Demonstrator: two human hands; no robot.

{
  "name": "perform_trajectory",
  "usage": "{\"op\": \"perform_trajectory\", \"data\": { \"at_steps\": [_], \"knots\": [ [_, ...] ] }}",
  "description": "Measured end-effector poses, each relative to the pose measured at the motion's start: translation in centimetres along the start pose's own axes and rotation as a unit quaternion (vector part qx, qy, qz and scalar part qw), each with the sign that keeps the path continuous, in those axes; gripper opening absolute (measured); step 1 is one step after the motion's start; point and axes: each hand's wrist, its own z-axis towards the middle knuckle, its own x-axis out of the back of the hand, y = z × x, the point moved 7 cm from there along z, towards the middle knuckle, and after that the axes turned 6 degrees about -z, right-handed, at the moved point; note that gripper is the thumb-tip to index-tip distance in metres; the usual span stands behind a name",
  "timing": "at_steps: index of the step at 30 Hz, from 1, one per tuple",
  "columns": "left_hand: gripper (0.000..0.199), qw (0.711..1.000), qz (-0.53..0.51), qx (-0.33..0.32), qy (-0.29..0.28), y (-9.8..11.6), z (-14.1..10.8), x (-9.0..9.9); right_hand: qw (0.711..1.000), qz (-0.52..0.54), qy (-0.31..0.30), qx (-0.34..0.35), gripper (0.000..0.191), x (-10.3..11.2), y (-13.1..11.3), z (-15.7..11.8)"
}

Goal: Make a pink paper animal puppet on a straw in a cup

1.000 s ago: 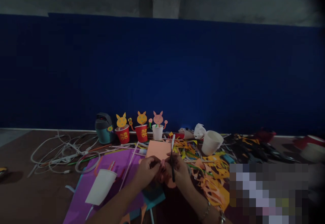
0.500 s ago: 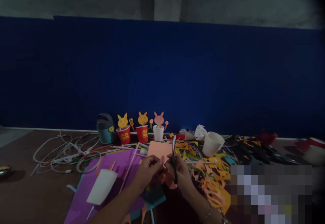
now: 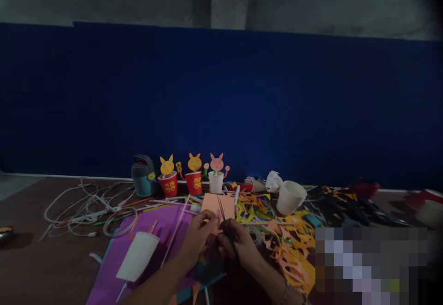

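Observation:
My right hand (image 3: 237, 241) is closed around the dark handles of a pair of scissors (image 3: 221, 208), whose narrow blades point up and away from me. Close beside it, my left hand (image 3: 200, 231) pinches at the blades' left side; a small bit of orange paper seems to be between its fingertips, mostly hidden. Behind both hands lies a sheet of orange paper (image 3: 211, 202). To the left, a white paper cup (image 3: 139, 255) with a straw through it lies tipped on purple paper (image 3: 114, 272).
At the back stand two red cups (image 3: 168, 186) and a white cup (image 3: 216, 183) with paper animal heads. A blue-grey canister (image 3: 143, 180) and white cables (image 3: 79, 203) are left. Right are orange paper scraps (image 3: 294, 249), a large white cup (image 3: 291, 197) and a tape roll (image 3: 255, 235).
The scissors have swung to the left, blades now nearer my left fingertips. My right hand has turned and moved slightly left, and the orange paper scrap hanging below it is no longer visible.

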Motion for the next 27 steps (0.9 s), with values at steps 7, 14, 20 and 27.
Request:
{"op": "perform_trajectory", "data": {
  "at_steps": [7,14,20,27],
  "knots": [
    [0.025,0.996,-0.069,-0.030,-0.051,0.7,0.0,-0.7,1.000,0.006,-0.009,0.018,0.023,-0.1,-0.4,-0.1],
    [0.024,0.996,-0.085,-0.028,-0.020,0.2,-0.1,-0.4,1.000,0.016,-0.025,-0.008,0.030,-0.8,0.2,-0.3],
    [0.025,0.998,-0.059,-0.012,-0.034,0.4,-0.3,-0.9,0.999,0.012,0.008,0.033,0.029,-0.2,0.0,-0.2],
    [0.028,0.995,-0.104,0.006,-0.012,-0.5,-0.1,-0.5,1.000,0.000,-0.003,0.019,0.028,-0.6,-0.7,-0.3]
  ]
}}
